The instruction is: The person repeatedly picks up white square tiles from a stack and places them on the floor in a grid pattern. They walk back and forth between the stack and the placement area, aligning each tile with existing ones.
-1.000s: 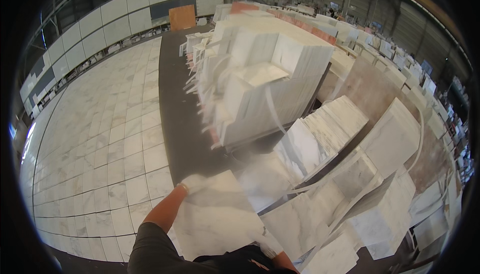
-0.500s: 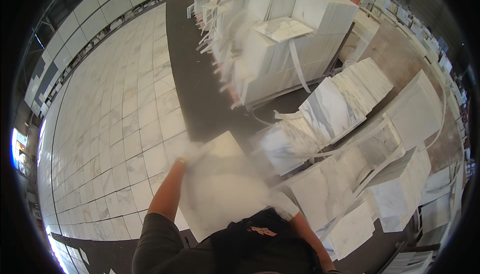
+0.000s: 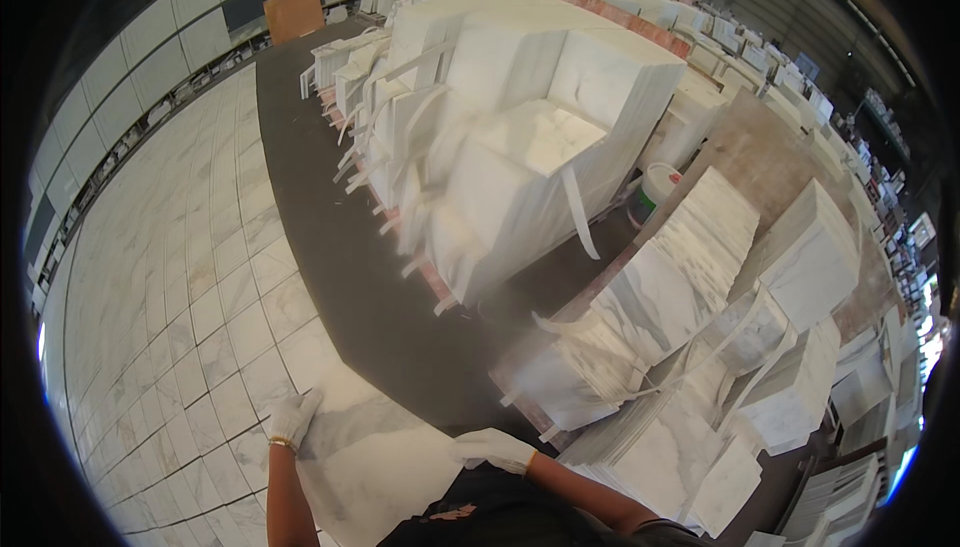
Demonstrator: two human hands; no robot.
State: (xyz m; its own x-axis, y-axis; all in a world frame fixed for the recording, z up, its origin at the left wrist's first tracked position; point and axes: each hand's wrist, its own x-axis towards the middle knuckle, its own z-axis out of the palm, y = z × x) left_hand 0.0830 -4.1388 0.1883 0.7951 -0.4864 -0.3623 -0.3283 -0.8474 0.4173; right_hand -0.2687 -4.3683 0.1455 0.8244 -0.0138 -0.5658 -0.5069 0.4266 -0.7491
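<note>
Two gloved hands carry one white marble tile over the laid floor.

The left hand [image 3: 293,415] is clamped on the far left corner of the tile [image 3: 375,462], and the right hand [image 3: 492,449] grips its right edge, fingers closed over it (both wear white gloves). The tile is held flat between the hands, close to the body, with the tiled floor [image 3: 180,277] to the left of the left hand and stacks of tiles [image 3: 640,347] beyond the right hand. To do it well, I think both grips should stay firm and the tile level.
</note>
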